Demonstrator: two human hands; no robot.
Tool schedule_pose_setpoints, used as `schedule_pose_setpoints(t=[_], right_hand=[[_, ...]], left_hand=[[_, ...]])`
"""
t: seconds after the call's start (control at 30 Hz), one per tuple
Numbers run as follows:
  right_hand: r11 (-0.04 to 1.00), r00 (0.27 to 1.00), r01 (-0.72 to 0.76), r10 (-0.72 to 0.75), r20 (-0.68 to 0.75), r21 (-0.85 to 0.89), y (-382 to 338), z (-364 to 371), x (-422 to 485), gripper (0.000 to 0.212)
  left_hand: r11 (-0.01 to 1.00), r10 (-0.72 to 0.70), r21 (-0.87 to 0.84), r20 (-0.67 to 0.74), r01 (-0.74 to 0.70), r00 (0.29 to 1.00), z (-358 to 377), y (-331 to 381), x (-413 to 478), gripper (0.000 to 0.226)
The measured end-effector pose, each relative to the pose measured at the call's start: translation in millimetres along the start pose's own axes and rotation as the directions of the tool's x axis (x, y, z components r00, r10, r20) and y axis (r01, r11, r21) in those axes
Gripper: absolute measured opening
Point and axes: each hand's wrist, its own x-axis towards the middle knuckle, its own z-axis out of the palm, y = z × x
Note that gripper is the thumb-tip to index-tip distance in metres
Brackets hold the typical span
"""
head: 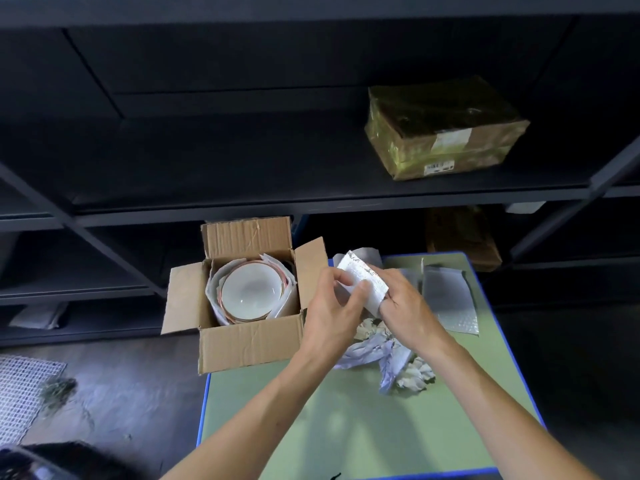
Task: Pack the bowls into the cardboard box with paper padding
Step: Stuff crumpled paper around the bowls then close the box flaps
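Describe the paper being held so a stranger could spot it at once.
Start at the green table, just right of the open cardboard box. Above its far end, the left hand and right hand pinch a white folded paper between them. Unlike the crumpled paper lying on the table below, it is flat and lifted up.

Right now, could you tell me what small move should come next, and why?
Probably carry the white sheet left and lay it over the top bowl in the cardboard box: the left hand and right hand pinch it beside the box, the bowl's face is bare, and paper lines only its sides.
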Motion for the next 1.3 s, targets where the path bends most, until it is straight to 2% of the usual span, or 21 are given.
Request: schedule_pose_setpoints(t=[0.07, 0.17, 0.23, 0.3, 0.37, 0.43, 0.5, 0.6, 0.7, 0.8, 0.93, 1.03, 1.13, 1.2, 1.3], right_hand=[[1.0, 1.0, 0.014, -0.015, 0.026, 0.027, -7, 3, -3, 0.041], [0.991, 0.998, 0.056, -0.055, -0.008, 0.123, -20, 4, -7, 0.039], [0.982, 0.997, 0.074, -0.067, -0.042, 0.172, -30, 2, -6, 0.023], [0.979, 0.998, 0.06, -0.056, -0.027, 0.195, -43, 1, -5, 0.017], [0.971, 0.999, 0.051, -0.054, 0.006, 0.232, -54, 4, -3, 0.027], [0.976, 0.997, 0.079, -0.08, -0.005, 0.201, -62, 10, 1, 0.027], [0.988, 0.992, 0.122, -0.117, -0.051, 0.095, -65, 19, 7, 0.026], [0.993, 0.99, 0.11, -0.105, -0.095, 0.047, -72, 27, 13, 0.034], [0.997, 0.993, 0.059, -0.053, -0.109, 0.045, -81, 30, 20, 0.025], [0.996, 0.986, 0.072, -0.064, -0.154, 0.048, -92, 34, 28, 0.022], [0.975, 0.987, 0.009, 0.027, -0.159, 0.222, -106, 36, 38, 0.024], [0.996, 0.981, -0.031, 0.045, -0.189, 0.079, -110, 36, 40, 0.014], [0.994, 0.989, -0.099, 0.094, -0.11, -0.045, -112, 40, 37, 0.013], [0.985, 0.987, -0.145, 0.137, -0.081, -0.096, -113, 45, 34, 0.022], [0.959, 0.973, -0.227, 0.215, -0.084, -0.173, -115, 49, 31, 0.033]], left_hand=[[0.999, -0.008, -0.045, -0.019, 0.007, 1.0, -4, 3, -1, 0.015], [0.994, 0.001, -0.113, -0.033, -0.004, 0.999, -12, 3, 2, 0.015], [0.992, 0.024, -0.122, -0.058, -0.031, 0.998, -20, 5, 5, 0.019], [0.993, 0.026, -0.11, -0.103, -0.037, 0.994, -31, 7, 9, 0.029], [0.989, 0.005, -0.146, -0.127, -0.024, 0.992, -45, 8, 14, 0.047], [0.975, -0.002, -0.22, -0.091, -0.018, 0.996, -61, 6, 20, 0.067], [0.979, 0.001, -0.206, -0.014, -0.004, 1.0, -75, 6, 23, 0.073], [0.999, 0.013, -0.04, 0.069, -0.011, 0.998, -95, 5, 27, 0.042], [0.995, 0.09, 0.032, 0.057, -0.092, 0.994, -112, 3, 35, 0.017], [0.993, 0.117, 0.012, 0.039, -0.118, 0.992, -123, 6, 47, 0.01], [0.993, 0.11, -0.065, 0.105, -0.103, 0.988, -129, 10, 62, 0.01], [0.991, 0.108, 0.064, 0.181, -0.121, 0.977, -133, 1, 72, 0.014], [0.965, 0.077, 0.223, 0.258, -0.137, 0.963, -138, -13, 78, 0.02], [0.914, 0.08, 0.36, 0.292, -0.187, 0.953, -140, -24, 79, 0.019], [0.786, 0.156, 0.53, 0.33, -0.319, 0.931, -138, -43, 81, 0.021]])
